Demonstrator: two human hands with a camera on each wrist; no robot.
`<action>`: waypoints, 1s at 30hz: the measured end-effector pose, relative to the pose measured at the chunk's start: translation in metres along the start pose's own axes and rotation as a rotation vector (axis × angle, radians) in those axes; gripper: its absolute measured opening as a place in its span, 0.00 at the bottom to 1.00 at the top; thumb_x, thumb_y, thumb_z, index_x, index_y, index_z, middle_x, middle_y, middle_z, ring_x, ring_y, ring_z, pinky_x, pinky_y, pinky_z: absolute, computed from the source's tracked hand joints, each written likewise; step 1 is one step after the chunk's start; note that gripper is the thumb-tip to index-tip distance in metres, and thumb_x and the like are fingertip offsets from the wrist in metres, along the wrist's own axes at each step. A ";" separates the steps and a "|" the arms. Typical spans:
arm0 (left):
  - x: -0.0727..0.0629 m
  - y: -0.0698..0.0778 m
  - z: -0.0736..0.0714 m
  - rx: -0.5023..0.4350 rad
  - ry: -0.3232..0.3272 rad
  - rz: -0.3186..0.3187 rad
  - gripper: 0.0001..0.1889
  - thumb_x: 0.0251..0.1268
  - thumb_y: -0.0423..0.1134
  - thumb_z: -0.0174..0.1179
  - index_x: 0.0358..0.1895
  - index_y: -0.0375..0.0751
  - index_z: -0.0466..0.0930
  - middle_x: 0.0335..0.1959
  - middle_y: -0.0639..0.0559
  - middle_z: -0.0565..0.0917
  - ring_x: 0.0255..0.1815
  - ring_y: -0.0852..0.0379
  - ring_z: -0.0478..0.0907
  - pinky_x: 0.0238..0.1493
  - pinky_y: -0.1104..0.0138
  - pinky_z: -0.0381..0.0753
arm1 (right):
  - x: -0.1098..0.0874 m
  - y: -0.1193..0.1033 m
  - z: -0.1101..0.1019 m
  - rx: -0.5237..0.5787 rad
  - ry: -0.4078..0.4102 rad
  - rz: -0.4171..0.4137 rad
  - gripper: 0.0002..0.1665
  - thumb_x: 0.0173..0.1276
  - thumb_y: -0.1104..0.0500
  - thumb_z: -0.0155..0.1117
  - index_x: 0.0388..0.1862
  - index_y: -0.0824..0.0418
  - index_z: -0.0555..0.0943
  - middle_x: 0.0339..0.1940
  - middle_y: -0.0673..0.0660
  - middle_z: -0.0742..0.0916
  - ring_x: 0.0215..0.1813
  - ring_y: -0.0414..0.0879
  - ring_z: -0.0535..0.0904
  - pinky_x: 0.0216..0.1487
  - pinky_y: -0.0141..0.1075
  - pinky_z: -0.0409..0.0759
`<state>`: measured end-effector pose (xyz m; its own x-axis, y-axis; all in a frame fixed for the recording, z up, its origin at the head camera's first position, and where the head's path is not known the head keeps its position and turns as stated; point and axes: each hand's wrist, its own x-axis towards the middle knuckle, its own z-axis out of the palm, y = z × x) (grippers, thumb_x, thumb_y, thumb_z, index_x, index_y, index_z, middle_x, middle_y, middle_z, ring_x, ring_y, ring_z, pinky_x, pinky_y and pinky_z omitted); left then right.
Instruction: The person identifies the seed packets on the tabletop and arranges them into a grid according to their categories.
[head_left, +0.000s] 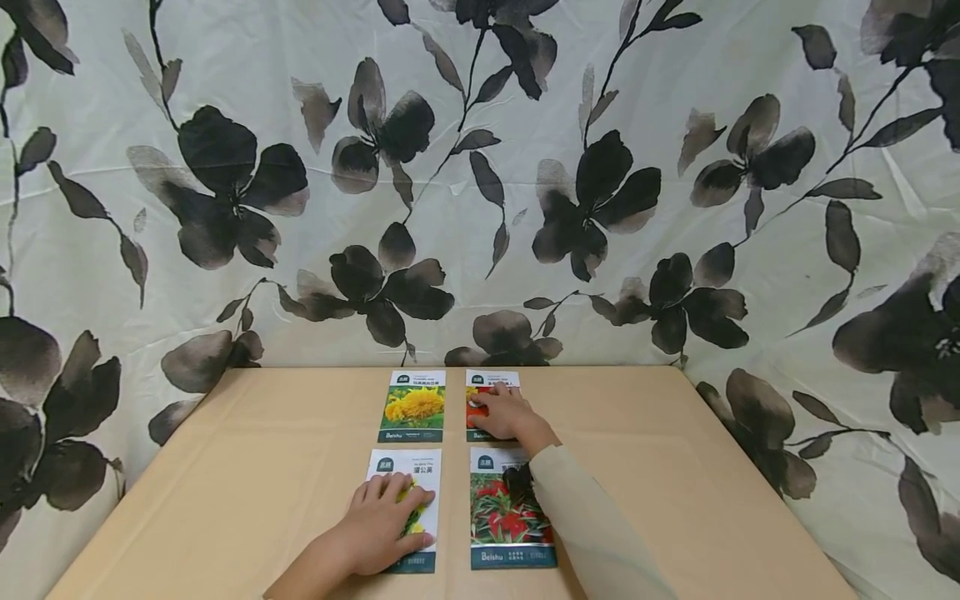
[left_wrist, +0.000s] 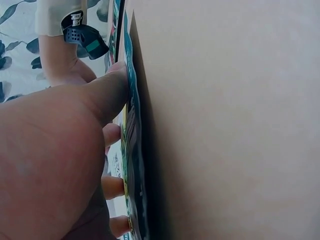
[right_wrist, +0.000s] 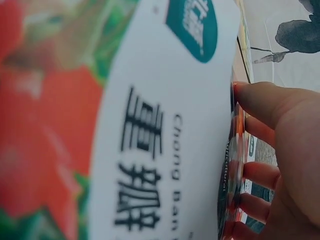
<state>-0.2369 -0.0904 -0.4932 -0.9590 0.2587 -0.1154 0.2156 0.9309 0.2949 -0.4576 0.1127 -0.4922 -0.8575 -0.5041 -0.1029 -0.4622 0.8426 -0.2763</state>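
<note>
Several seed packets lie flat on a table in two columns. My left hand [head_left: 386, 523] rests on the near left packet [head_left: 423, 562], which has yellow flowers partly hidden by the fingers. In the left wrist view its thumb and fingertips touch the packet's face. Farther off, my right hand [head_left: 510, 415] rests with its fingertips on the far right packet [head_left: 480, 377], red-pictured and partly covered. The near right packet [head_left: 502, 508], with red flowers, lies under my right forearm and fills much of the right wrist view.
At the far left of the group lies a packet with a yellow flower [head_left: 411, 407]. The light wooden table [head_left: 262, 467] ends at a white cloth [head_left: 487, 200] with dark flowers. A small black camera [left_wrist: 86, 41] sits on the right wrist.
</note>
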 end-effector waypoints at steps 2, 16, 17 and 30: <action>0.000 0.000 0.000 0.002 0.000 0.001 0.34 0.64 0.68 0.61 0.70 0.58 0.74 0.70 0.39 0.70 0.67 0.34 0.64 0.67 0.31 0.59 | 0.000 0.000 0.000 -0.002 0.000 -0.008 0.33 0.75 0.36 0.58 0.76 0.40 0.72 0.76 0.59 0.71 0.72 0.61 0.64 0.69 0.56 0.69; -0.002 -0.002 0.003 0.007 0.032 0.022 0.34 0.63 0.68 0.62 0.69 0.57 0.75 0.69 0.40 0.71 0.65 0.36 0.64 0.66 0.32 0.61 | -0.002 -0.001 0.001 0.003 0.026 -0.004 0.33 0.75 0.37 0.59 0.76 0.42 0.73 0.77 0.60 0.70 0.73 0.62 0.64 0.71 0.58 0.68; -0.002 -0.002 0.002 0.008 0.031 0.024 0.34 0.63 0.68 0.62 0.69 0.57 0.74 0.69 0.39 0.71 0.65 0.36 0.64 0.66 0.32 0.61 | -0.002 0.000 0.001 0.000 0.026 -0.008 0.33 0.75 0.37 0.59 0.75 0.42 0.73 0.77 0.60 0.70 0.73 0.62 0.64 0.71 0.58 0.68; 0.000 -0.002 0.003 -0.007 0.019 0.009 0.34 0.63 0.68 0.61 0.70 0.58 0.74 0.69 0.41 0.71 0.65 0.37 0.64 0.67 0.32 0.60 | -0.001 0.003 0.001 -0.024 0.031 -0.018 0.33 0.75 0.36 0.59 0.75 0.41 0.73 0.75 0.60 0.71 0.70 0.61 0.66 0.67 0.57 0.70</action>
<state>-0.2365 -0.0919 -0.4964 -0.9602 0.2626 -0.0949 0.2235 0.9266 0.3024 -0.4577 0.1154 -0.4938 -0.8556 -0.5131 -0.0681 -0.4824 0.8382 -0.2545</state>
